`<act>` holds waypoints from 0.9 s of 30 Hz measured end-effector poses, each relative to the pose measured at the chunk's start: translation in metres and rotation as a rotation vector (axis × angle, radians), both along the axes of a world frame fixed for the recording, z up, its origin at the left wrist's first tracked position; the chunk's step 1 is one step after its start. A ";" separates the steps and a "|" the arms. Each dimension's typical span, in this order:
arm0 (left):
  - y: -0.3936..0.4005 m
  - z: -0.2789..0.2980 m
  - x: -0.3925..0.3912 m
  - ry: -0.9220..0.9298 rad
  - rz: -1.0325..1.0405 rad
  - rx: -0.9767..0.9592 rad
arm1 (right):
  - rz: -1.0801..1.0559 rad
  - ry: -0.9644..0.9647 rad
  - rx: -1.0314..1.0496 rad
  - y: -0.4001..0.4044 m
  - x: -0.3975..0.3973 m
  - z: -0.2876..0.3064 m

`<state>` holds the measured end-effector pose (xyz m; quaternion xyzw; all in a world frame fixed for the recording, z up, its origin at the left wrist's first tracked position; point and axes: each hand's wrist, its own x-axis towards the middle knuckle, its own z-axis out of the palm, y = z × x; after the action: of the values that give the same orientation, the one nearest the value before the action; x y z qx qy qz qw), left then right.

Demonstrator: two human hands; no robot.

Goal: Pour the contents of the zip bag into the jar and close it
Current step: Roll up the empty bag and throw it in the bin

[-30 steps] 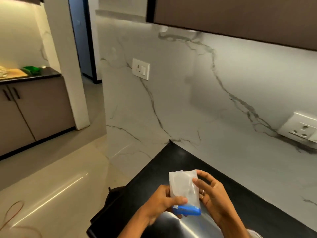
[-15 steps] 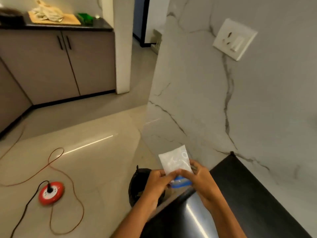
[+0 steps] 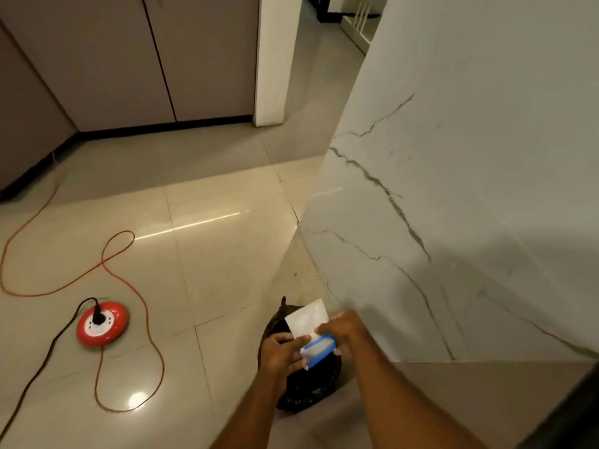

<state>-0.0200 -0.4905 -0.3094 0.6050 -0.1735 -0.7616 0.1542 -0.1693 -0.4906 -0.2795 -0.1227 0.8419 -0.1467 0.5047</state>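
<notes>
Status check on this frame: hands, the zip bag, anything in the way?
Left hand and right hand both pinch the zip bag at its blue zip end. Bag held above black bin. No jar in view.

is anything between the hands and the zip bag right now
No. Both hands already hold the zip bag: the left hand and right hand pinch it near its blue zip end, above a black bag on the floor. No jar is in view.

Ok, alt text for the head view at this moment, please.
Both hands hold a small clear zip bag with a blue seal above a black bin bag on the tiled floor; left hand, right hand. A red extension reel with an orange cord lies to the left.
</notes>
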 end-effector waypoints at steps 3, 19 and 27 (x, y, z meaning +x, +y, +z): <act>0.004 -0.050 -0.007 -0.044 -0.028 0.058 | -0.054 -0.030 0.105 0.004 -0.005 -0.059; 0.017 -0.195 -0.037 -0.202 -0.070 0.084 | -0.157 -0.042 0.208 0.016 -0.019 -0.194; 0.022 -0.239 -0.042 -0.318 -0.110 0.044 | -0.145 0.002 0.205 0.028 -0.022 -0.213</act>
<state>-0.0621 -0.4686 -0.5481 0.7107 -0.2119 -0.6672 0.0698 -0.1908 -0.4621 -0.4926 -0.0093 0.8595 -0.0961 0.5019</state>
